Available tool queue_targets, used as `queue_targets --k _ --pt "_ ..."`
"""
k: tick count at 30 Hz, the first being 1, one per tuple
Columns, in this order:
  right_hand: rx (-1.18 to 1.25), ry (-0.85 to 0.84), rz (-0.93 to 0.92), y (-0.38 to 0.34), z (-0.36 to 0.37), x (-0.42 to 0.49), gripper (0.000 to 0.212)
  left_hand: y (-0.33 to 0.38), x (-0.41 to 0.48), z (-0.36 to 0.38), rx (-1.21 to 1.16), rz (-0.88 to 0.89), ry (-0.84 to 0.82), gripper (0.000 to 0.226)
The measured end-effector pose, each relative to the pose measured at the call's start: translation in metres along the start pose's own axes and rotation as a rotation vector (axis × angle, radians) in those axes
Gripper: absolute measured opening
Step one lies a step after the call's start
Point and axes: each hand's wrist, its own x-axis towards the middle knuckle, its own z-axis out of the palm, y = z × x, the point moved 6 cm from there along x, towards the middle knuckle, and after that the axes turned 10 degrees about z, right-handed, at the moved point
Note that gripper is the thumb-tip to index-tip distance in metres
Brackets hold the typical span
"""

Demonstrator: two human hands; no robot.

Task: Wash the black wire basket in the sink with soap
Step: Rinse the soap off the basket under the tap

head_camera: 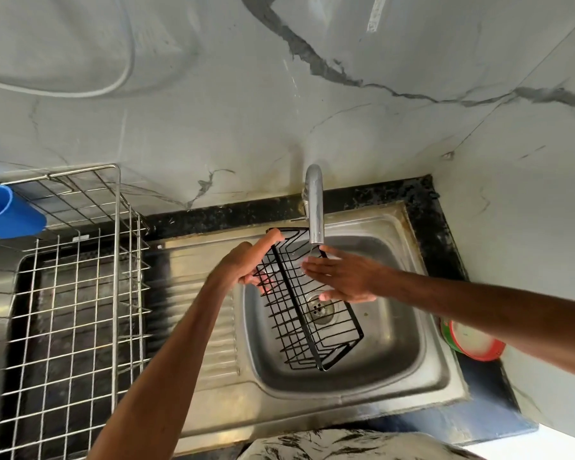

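Note:
The black wire basket (307,313) hangs tilted over the steel sink (409,356), one long end under the tap (315,207) and the other end low near the front of the bowl. My left hand (246,263) grips the basket's upper left rim, fingers curled round the wire. My right hand (341,277) lies flat with straight fingers against the basket's inner side, just below the spout. Water seems to run over the fingertips. A round red-rimmed soap tub (472,343) sits on the counter right of the sink, partly hidden by my right forearm.
A steel wire dish rack (70,293) stands on the drainboard to the left, with a blue plastic cup holder (7,210) on its far corner. Marble-patterned wall tiles rise behind the black counter edge (432,227). The drain (319,308) shows through the basket.

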Motion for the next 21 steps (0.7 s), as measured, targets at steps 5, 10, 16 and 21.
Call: queue_targets --k 5,10,16,21 --pt "-0.094 -0.07 0.094 0.015 -0.035 0.023 0.075 0.011 -0.001 -0.006 0.046 0.035 0.014 0.128" --pt "-0.026 0.003 0.063 -0.005 -0.015 0.004 0.077 0.023 -0.011 -0.012 0.042 0.094 0.092 0.087" --pt "-0.066 -0.116 -0.118 -0.027 0.004 -0.009 0.072 0.013 0.009 -0.004 0.116 0.137 0.055 0.08" --pt "-0.103 -0.051 0.075 0.015 -0.037 0.021 0.079 0.018 0.011 -0.008 0.181 0.149 0.086 0.098"
